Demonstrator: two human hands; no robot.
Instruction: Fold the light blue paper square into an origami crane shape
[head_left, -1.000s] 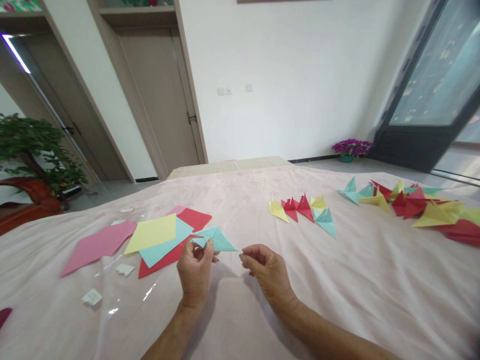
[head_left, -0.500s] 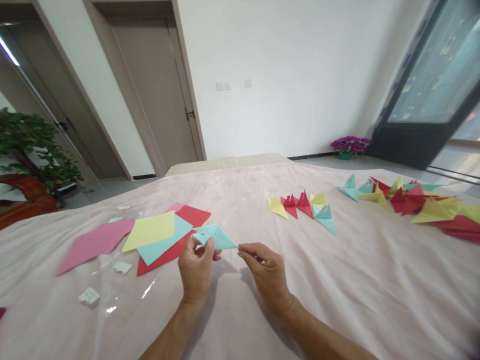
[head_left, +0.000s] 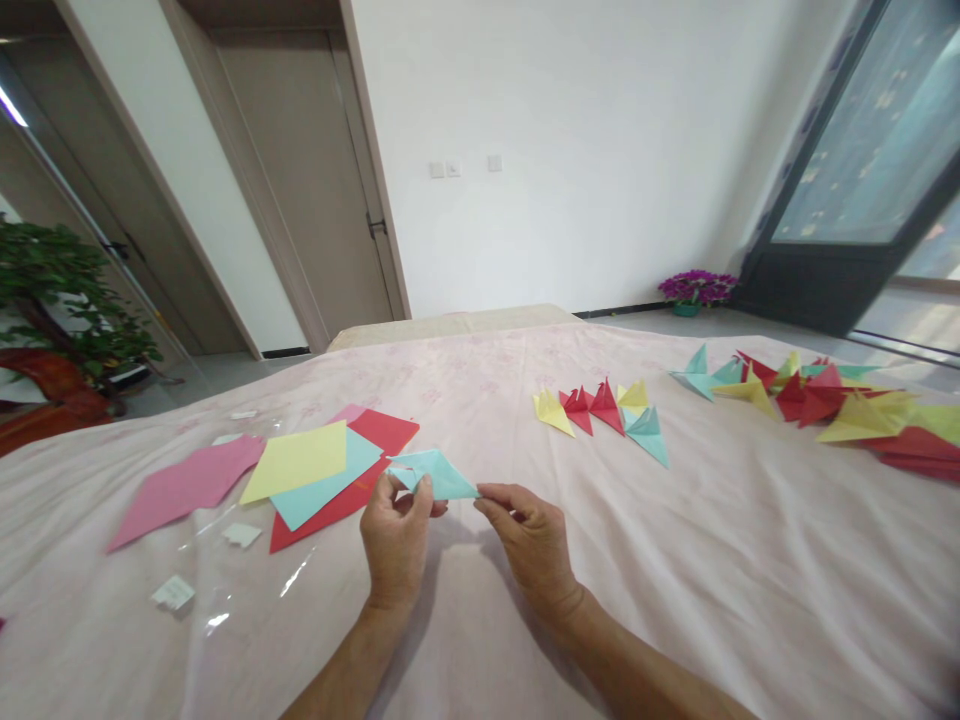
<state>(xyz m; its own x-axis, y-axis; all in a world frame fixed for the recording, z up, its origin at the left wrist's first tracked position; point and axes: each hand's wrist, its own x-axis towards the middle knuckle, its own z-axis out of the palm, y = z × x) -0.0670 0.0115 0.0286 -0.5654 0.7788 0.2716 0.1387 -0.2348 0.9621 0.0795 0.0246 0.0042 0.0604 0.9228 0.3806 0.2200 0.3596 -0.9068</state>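
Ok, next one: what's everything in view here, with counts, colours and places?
folded teal piece: one, teal, held above the cloth, near centre
flat sheets: about five, pink, yellow, teal, red, overlapping at left
small group of folded pieces: about six, yellow, red, teal, centre right
large pile of folded pieces: many, same colours, far right
white scraps: about four, white, near left
cloth: one, pale pink, covering the surface
potted plant: one, green, far left
flower pot: one, purple blooms, by back wall
left hand: pinches the piece's left part
right hand: pinches its right tip
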